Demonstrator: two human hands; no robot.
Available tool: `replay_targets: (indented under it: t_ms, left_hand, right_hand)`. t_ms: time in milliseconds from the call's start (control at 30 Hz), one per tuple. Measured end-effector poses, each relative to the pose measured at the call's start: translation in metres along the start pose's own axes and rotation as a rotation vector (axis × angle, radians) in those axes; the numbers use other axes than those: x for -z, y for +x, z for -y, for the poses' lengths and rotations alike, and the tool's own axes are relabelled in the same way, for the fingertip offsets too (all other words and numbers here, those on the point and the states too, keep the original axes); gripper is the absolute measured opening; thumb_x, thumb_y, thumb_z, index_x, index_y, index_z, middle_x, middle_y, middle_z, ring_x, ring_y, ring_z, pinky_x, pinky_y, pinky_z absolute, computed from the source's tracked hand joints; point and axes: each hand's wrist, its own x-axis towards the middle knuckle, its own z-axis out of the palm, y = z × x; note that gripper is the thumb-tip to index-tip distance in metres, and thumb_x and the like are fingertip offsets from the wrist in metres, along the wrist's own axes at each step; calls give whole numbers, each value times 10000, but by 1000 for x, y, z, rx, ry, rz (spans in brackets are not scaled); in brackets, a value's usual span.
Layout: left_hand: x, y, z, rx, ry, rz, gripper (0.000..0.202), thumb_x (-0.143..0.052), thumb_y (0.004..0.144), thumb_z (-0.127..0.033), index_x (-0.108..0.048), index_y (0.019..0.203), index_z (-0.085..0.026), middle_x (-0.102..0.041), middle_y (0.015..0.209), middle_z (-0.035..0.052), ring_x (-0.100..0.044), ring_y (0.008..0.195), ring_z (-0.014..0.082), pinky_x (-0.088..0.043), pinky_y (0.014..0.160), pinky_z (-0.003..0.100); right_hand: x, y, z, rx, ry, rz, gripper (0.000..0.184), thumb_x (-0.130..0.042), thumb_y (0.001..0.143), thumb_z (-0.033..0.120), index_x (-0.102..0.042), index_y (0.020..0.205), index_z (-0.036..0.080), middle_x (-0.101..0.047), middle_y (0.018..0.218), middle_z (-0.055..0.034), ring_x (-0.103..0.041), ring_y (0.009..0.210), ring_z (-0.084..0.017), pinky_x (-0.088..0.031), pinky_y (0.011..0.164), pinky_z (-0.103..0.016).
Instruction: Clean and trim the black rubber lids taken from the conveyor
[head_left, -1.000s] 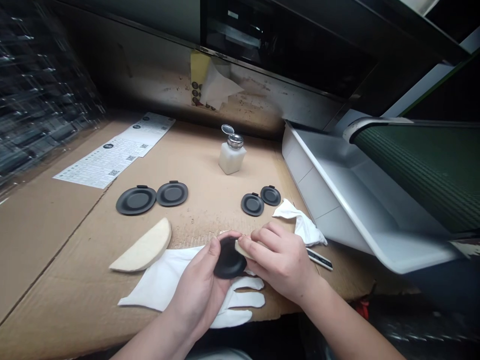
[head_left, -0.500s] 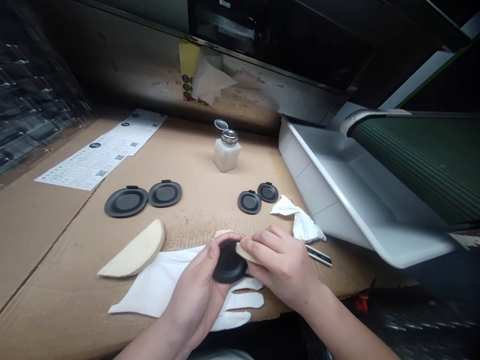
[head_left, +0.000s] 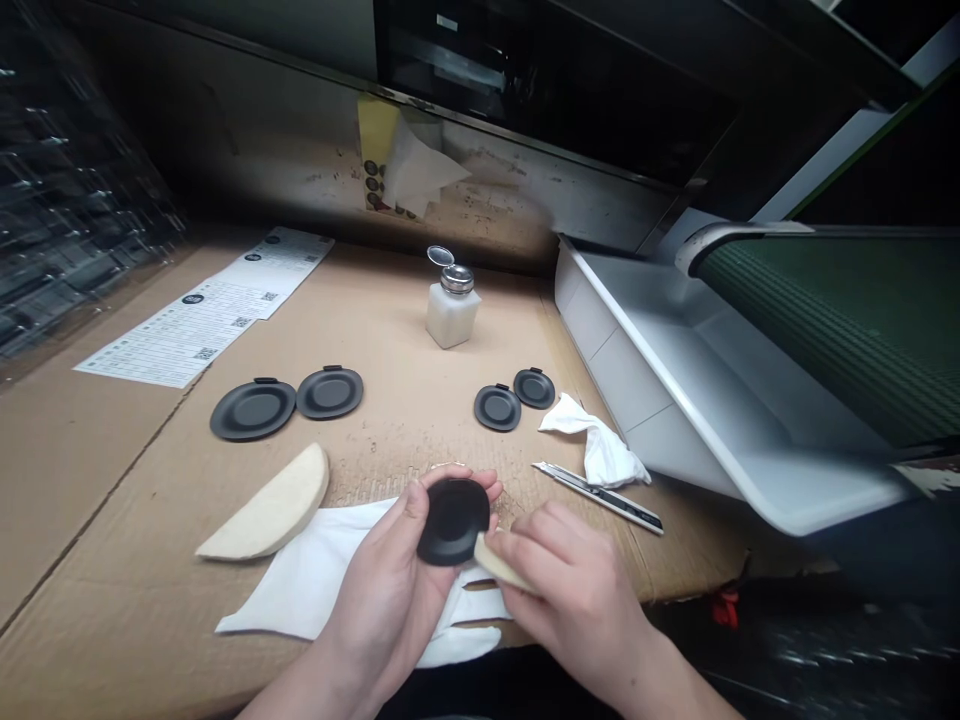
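Here we go, looking down from the head camera at a cardboard-covered bench, and the action's right at the front edge! The left hand (head_left: 382, 570) is cradling a matte black round disc (head_left: 453, 521), thumb on the near side, fingers curled up behind the far rim, a firm grasp that tips the dark face up into view. Coming in from the right, the right hand (head_left: 577, 610) pinches a cream felt half-moon pad (head_left: 499, 563) between thumb and fingers, its curved edge right at the disc's lower rim, though whether they touch is hard to call. Beneath them lies a white cotton glove (head_left: 292, 580), a soft landing spot under the work. Off to the left sits a second cream felt half-moon pad (head_left: 270, 505), within easy reach. Up the board, two pairs of black discs (head_left: 253, 410) (head_left: 496, 408) wait apart, well clear of the hands. Behind them stands a white dispensing bottle with a metal pump top (head_left: 452, 312), its lid flipped open. On the right, a silver-and-black snap-off utility knife (head_left: 600, 497) lies beside a crumpled white cloth (head_left: 592, 440), and printed paper sheets (head_left: 180, 340) are kept off to the far left.
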Motion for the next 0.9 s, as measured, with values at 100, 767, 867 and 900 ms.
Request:
replay_targets:
  t_ms: [100, 767, 867, 900]
  left_hand:
    - [-2, 0, -1, 8, -28, -37, 317, -459, 871, -371, -610, 975, -112, -642, 1110, 179, -527, 1130, 308, -425, 933, 417]
    - [1, 0, 0, -8, -6, 16, 288, -431, 890, -340, -618, 982, -142, -662, 1019, 105, -550, 1078, 262, -426, 922, 384]
    - [2, 0, 0, 15, -47, 19, 324, -426, 885, -379, -609, 983, -131, -650, 1079, 145, -528, 1117, 283, -426, 923, 386]
    - [2, 0, 0, 21, -53, 15, 334, -425, 883, -391, -606, 986, -130, -646, 1091, 156, -528, 1120, 288, -430, 919, 386]
  right_hand:
    - [5, -13, -3, -51, 98, -56, 216, -555, 812, 122, -588, 1019, 175, -603, 799, -38, -519, 714, -141, -457, 623, -261]
    - [-8, 16, -12, 85, -60, -210, 304, -568, 803, 62, -613, 1076, 189, -671, 870, -34, -546, 771, -137, -494, 670, -279]
    - [-14, 2, 3, 67, -13, -240, 298, -568, 796, 59, -623, 1065, 174, -665, 850, -50, -544, 743, -139, -495, 615, -268]
    - [-16, -3, 7, 75, -3, -241, 287, -571, 793, 61, -630, 1052, 172, -665, 835, -50, -542, 726, -139, -492, 593, -263]
